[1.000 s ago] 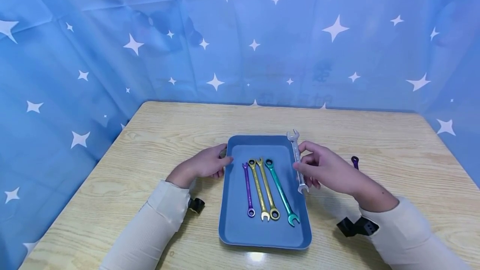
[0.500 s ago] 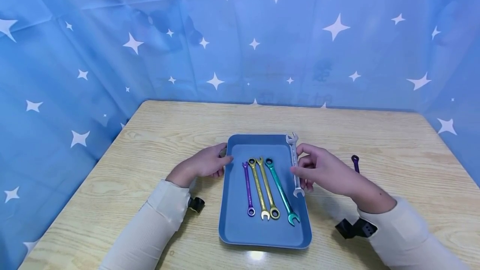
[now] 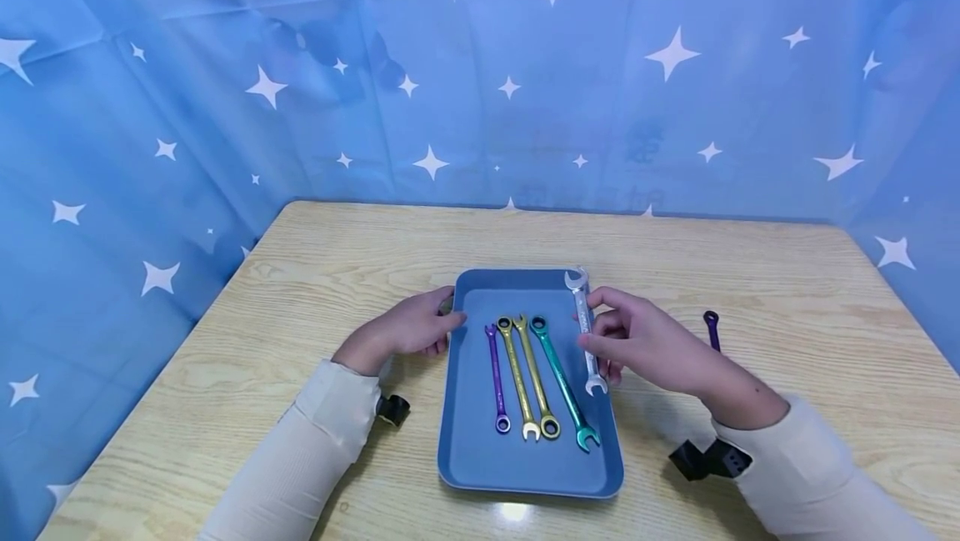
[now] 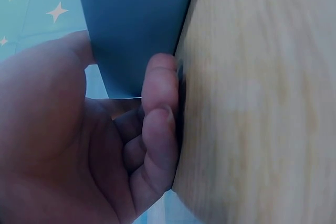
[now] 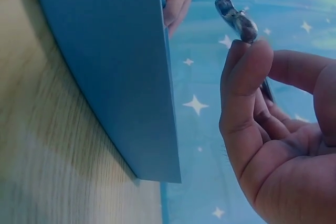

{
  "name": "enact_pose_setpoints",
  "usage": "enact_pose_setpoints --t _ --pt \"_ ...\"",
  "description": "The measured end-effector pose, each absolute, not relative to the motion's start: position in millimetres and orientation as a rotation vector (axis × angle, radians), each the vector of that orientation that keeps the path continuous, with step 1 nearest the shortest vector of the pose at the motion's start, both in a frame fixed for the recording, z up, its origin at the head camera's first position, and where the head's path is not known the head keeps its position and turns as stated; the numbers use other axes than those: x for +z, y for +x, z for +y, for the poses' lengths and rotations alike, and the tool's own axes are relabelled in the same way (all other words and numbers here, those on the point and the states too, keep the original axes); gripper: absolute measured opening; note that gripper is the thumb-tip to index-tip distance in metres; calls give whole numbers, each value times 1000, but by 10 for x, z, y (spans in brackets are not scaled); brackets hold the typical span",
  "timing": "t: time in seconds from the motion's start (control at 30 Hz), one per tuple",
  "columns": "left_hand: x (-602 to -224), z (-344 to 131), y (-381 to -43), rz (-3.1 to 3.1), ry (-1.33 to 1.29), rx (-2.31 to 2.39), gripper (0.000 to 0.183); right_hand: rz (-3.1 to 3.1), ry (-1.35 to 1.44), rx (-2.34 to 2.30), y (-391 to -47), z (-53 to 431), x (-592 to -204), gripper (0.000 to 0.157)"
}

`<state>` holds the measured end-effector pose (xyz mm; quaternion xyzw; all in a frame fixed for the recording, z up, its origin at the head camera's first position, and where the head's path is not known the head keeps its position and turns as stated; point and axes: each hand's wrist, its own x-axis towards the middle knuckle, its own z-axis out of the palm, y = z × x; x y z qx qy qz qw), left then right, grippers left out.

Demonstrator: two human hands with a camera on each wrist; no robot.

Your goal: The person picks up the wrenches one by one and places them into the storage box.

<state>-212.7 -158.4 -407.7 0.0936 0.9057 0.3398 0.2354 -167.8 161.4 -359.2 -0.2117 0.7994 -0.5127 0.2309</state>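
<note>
My right hand [image 3: 648, 341] pinches a silver double open-end wrench [image 3: 583, 320] between thumb and fingers. The wrench hangs above the right wall of the blue tray [image 3: 532, 470], apart from it in the right wrist view. At the tray's left side, my left hand [image 3: 412, 326] holds the wall, thumb over the rim and fingers outside. Inside the tray lie a purple wrench [image 3: 497, 378], a gold wrench [image 3: 516, 374], a second gold wrench [image 3: 534, 374] and a green wrench [image 3: 562, 383], roughly side by side.
A dark purple wrench [image 3: 712, 328] lies on the wooden table [image 3: 360, 249] to the right, partly hidden by my right forearm. Behind the table hangs a blue cloth [image 3: 465, 124] with white stars.
My right hand has shifted slightly left, bringing the silver wrench further over the tray's right side and turning it a little. The left hand and tray have stayed put.
</note>
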Motion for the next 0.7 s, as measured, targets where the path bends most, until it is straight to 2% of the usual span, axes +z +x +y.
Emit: enact_pose_setpoints --t 0.7 --pt "-4090 -1588 -2136 2497 255 922 66 2135 -591 -1413 -1684 1555 -3668 38"
